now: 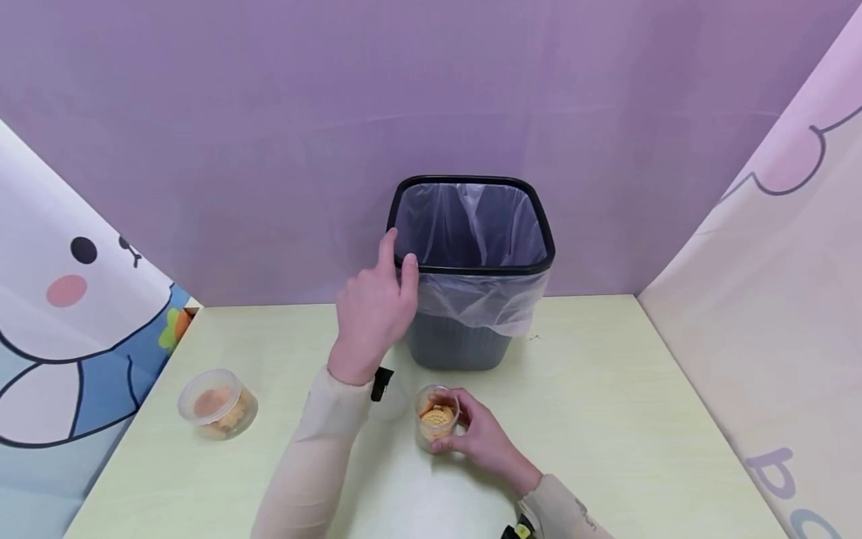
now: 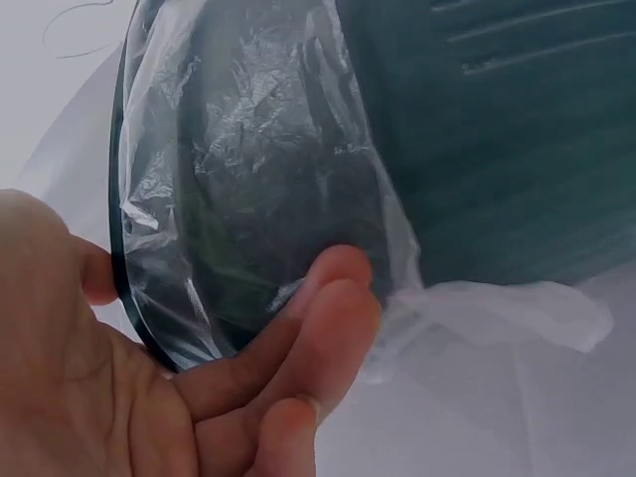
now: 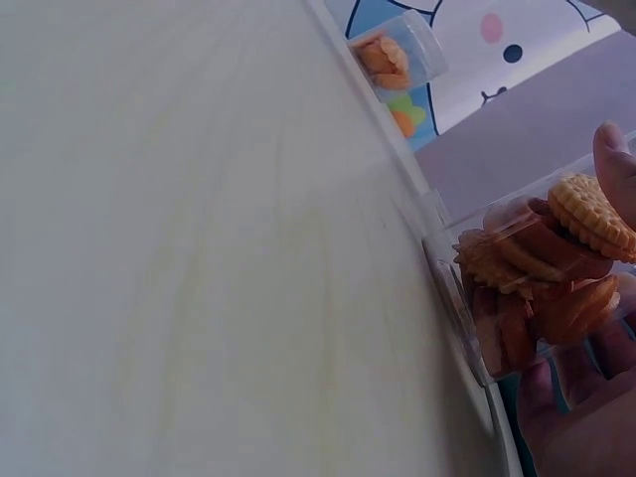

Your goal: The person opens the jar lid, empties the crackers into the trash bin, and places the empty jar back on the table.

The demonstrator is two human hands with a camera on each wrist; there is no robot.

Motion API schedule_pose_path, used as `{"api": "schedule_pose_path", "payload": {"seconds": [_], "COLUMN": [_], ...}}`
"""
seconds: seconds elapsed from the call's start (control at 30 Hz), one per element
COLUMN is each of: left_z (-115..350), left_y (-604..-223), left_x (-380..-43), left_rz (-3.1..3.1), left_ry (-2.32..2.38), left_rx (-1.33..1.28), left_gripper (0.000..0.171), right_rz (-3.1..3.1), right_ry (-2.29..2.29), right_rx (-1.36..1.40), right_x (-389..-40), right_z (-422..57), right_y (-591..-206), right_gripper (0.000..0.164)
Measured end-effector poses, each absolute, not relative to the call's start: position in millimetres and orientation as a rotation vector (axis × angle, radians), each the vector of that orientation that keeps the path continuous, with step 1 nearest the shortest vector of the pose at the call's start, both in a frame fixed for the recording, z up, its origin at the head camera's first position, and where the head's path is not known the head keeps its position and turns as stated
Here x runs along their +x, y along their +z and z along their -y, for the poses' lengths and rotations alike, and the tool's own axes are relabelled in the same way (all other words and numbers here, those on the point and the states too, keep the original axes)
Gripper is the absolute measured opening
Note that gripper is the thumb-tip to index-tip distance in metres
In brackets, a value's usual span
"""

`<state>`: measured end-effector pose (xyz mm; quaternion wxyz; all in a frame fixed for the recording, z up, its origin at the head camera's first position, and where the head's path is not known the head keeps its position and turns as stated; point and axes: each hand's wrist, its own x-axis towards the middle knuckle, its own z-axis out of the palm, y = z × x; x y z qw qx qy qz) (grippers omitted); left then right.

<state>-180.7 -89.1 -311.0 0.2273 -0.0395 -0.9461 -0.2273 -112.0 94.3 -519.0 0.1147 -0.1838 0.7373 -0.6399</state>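
Note:
My left hand (image 1: 377, 303) grips the near-left corner of the black rim of a grey trash bin (image 1: 458, 340). In the left wrist view, digits of this hand (image 2: 248, 397) lie on both sides of the rim, over the clear plastic bag (image 2: 268, 129) folded down outside it. Low on the table in front of the bin, my right hand (image 1: 485, 438) holds a small clear plastic cup (image 1: 426, 434), thumb on one side and fingers on the other. Inside the cup are round biscuits (image 3: 593, 214) and several browner pieces, seen through its wall in the right wrist view.
At the left of the pale table (image 1: 592, 419) stands another clear tub (image 1: 218, 404) with biscuit-like pieces inside. A faint clear round shape (image 1: 390, 404) lies left of the cup. A purple backdrop (image 1: 269, 150) rises behind the bin, with printed cloth panels on both sides.

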Motion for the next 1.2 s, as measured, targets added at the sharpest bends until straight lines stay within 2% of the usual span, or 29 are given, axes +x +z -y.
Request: {"api": "schedule_pose_path", "payload": {"seconds": [0.53,0.87,1.2], "left_z": [87.9,88.3,89.9], "left_y": [-317.6,-316.5,-314.1], "left_x": [-186.1,-186.0,-184.8], "left_rz": [2.571,2.581,2.612], "left_ry": [-0.802,-0.834,-0.867], "left_rx": [-0.148,-0.167,-0.176], "left_gripper": [0.063,0.06,0.06], "right_rz": [-2.223,-2.44,-2.65], "right_ry": [-1.883,-1.906,-1.893], "right_rx": [-0.59,-0.602,-0.464], "right_x": [-117.8,-135.3,-149.0], "right_z": [-106.0,-153.0,-208.2], "right_y": [-518.0,-498.7,-460.4], "right_gripper": [0.072,0.069,0.07]}}
